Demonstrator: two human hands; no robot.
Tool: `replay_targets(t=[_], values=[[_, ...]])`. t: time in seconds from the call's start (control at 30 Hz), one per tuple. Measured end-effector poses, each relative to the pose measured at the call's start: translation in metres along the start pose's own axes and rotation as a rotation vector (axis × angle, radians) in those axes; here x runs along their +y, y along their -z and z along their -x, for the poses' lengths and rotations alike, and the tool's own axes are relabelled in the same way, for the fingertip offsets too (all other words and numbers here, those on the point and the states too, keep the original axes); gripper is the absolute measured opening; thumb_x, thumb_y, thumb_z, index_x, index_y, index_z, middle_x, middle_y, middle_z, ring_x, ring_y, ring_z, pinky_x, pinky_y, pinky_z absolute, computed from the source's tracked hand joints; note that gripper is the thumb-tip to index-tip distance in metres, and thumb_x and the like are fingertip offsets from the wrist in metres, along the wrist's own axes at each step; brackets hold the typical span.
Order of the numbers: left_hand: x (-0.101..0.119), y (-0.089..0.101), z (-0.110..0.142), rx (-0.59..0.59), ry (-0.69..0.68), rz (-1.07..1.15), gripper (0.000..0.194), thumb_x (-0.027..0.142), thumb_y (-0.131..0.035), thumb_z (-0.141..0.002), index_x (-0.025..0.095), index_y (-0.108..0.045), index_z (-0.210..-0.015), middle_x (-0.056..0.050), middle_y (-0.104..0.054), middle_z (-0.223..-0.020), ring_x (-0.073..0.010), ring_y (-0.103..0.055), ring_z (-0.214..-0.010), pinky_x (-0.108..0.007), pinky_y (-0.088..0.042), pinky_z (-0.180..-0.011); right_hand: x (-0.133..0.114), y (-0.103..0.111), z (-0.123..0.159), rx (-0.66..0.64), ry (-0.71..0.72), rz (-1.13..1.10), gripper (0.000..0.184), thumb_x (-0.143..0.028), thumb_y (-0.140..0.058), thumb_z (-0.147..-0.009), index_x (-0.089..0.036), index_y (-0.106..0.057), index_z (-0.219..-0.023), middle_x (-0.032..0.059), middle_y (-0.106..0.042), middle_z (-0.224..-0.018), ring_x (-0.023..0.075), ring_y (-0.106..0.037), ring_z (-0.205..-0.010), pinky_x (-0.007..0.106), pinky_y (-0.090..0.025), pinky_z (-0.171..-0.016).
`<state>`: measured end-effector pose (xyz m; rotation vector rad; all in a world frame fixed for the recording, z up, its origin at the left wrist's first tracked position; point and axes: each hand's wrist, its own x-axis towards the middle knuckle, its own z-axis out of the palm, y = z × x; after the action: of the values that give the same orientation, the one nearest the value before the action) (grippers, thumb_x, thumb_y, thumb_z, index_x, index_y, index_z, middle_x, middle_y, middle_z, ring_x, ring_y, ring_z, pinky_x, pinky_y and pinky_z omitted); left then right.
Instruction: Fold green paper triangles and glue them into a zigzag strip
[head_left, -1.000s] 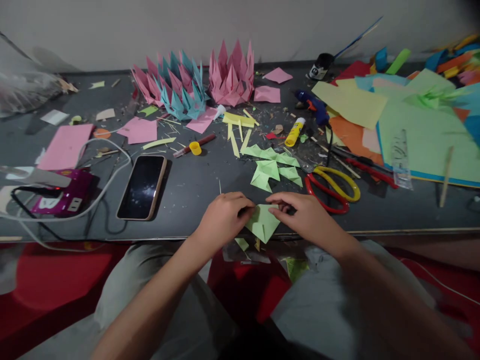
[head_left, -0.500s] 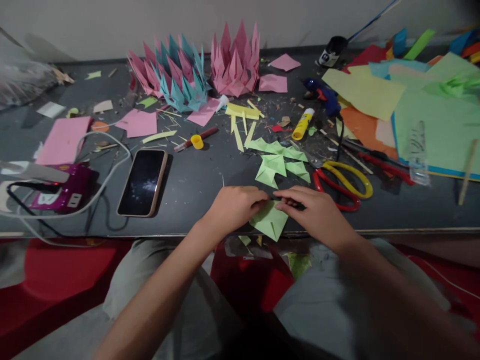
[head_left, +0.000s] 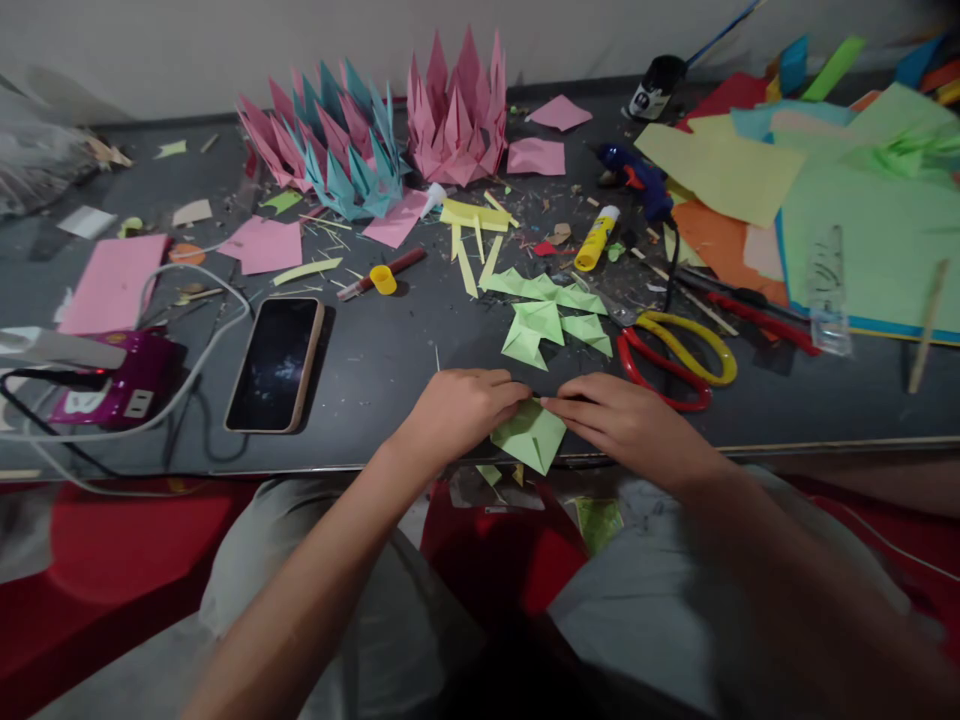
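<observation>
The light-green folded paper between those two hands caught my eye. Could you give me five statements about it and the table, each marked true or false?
1. The bare left hand and the bare right hand both touch the light-green folded paper. True.
2. The scissors with red and yellow looped handles are in the right hand's grip. False: the scissors lie on the dark grey table.
3. The dark-screened rectangular phone lies to the left of both hands. True.
4. Every pointed paper crown on the table is yellow. False: they are pink and blue.
5. More light-green folded pieces lie beyond the hands. True.
</observation>
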<state>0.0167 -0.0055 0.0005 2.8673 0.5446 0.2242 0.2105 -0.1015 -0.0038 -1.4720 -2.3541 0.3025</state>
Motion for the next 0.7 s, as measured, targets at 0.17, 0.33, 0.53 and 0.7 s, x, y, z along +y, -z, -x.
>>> replay_targets(t=[0.17,0.33,0.53,0.7], values=[[0.001,-0.002,0.001,0.009,0.015,-0.007,0.018,0.018,-0.047,-0.087,0.022,-0.062,-0.096,0.003,-0.065,-0.077,-0.0121,-0.062,-0.071,-0.021,-0.035,-0.050,0.003,-0.001,0.002,-0.015,0.088,0.098,0.034,-0.019,-0.031,-0.092,-0.015,-0.063,-0.106,0.0106,-0.063,-0.089,0.0197,-0.057,-0.085,0.034,-0.049,-0.076],[0.002,-0.002,0.001,-0.004,0.028,-0.022,0.019,0.015,-0.045,-0.087,0.022,-0.061,-0.096,0.002,-0.065,-0.079,-0.0122,-0.061,-0.074,-0.020,-0.035,-0.052,0.005,-0.004,0.004,-0.027,0.131,0.176,0.030,-0.015,-0.037,-0.090,-0.017,-0.061,-0.108,0.0095,-0.062,-0.094,0.0191,-0.056,-0.087,0.034,-0.047,-0.078],[0.006,0.001,0.004,-0.014,-0.039,-0.159,0.019,0.016,-0.043,-0.089,0.021,-0.060,-0.097,0.000,-0.061,-0.075,-0.0124,-0.057,-0.069,-0.022,-0.033,-0.049,0.005,-0.003,0.001,-0.025,0.131,0.188,0.029,-0.018,-0.038,-0.090,-0.018,-0.063,-0.105,0.0091,-0.064,-0.092,0.0195,-0.056,-0.085,0.034,-0.046,-0.075],[0.010,0.005,0.010,0.022,-0.013,-0.266,0.027,0.024,-0.036,-0.093,0.022,-0.063,-0.098,-0.003,-0.058,-0.077,-0.0156,-0.053,-0.068,-0.027,-0.033,-0.052,0.006,0.001,-0.001,-0.048,0.150,0.219,0.028,-0.021,-0.039,-0.091,-0.018,-0.063,-0.105,0.0083,-0.064,-0.092,0.0187,-0.054,-0.083,0.033,-0.044,-0.073]])
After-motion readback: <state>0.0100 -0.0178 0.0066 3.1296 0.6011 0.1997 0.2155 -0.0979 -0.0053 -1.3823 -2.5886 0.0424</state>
